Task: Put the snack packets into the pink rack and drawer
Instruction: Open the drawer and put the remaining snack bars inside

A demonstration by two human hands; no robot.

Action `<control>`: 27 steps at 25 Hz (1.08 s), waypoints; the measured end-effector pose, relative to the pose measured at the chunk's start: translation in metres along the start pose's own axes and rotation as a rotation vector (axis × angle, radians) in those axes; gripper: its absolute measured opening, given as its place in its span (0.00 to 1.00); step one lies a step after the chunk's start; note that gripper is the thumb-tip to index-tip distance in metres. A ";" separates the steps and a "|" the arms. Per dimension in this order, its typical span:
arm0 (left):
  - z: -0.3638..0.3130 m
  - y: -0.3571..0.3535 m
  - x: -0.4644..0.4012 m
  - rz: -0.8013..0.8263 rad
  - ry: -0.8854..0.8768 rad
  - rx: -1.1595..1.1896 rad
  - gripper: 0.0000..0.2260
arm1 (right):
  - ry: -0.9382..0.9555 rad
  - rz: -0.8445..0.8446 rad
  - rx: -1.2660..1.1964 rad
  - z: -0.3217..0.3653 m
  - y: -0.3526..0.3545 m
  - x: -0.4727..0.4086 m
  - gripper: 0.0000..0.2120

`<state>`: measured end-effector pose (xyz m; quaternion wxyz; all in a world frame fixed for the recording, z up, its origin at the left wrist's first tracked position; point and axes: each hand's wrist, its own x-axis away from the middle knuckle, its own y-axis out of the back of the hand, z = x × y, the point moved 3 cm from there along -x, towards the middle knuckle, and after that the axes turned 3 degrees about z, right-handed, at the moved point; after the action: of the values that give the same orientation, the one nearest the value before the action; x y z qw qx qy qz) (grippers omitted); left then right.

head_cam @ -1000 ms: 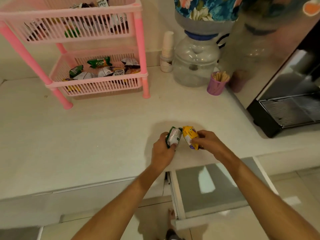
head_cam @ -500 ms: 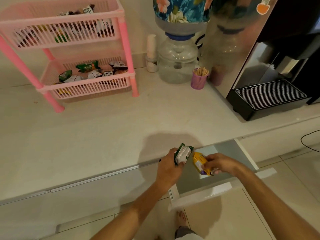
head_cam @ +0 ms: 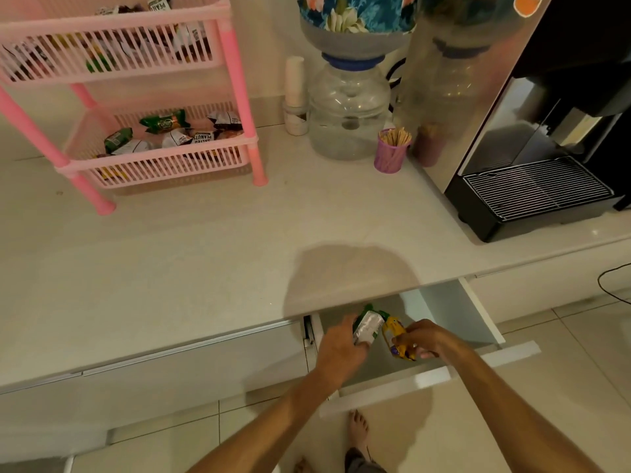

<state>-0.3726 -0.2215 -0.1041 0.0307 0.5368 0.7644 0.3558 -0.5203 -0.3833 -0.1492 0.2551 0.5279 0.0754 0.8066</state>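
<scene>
My left hand (head_cam: pixel 339 351) grips a green and silver snack packet (head_cam: pixel 368 325). My right hand (head_cam: pixel 428 341) grips a yellow snack packet (head_cam: pixel 396 336). Both hands hold their packets side by side just above the inside of the open white drawer (head_cam: pixel 478 312) below the counter edge. The pink rack (head_cam: pixel 235 83) stands at the back left of the counter, with several packets lying in its upper and lower baskets.
A water dispenser (head_cam: pixel 348 107) with a floral cover, a stack of paper cups (head_cam: pixel 294 93) and a purple cup of wooden sticks (head_cam: pixel 392 151) stand at the back. A black coffee machine (head_cam: pixel 546 165) fills the right. My bare feet (head_cam: pixel 358 435) show on the tiled floor.
Both hands carried their packets from the counter top down past its edge and into the open drawer. The view shifted with them.
</scene>
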 end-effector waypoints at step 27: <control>0.091 -0.103 -0.083 0.192 0.587 -0.276 0.18 | 0.012 0.143 0.769 -0.009 -0.061 -0.103 0.21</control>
<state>-0.3811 -0.2622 -0.2596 -0.1518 0.4718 0.6311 0.5967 -0.4760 -0.3796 -0.2605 -0.0186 0.5840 0.3367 0.7384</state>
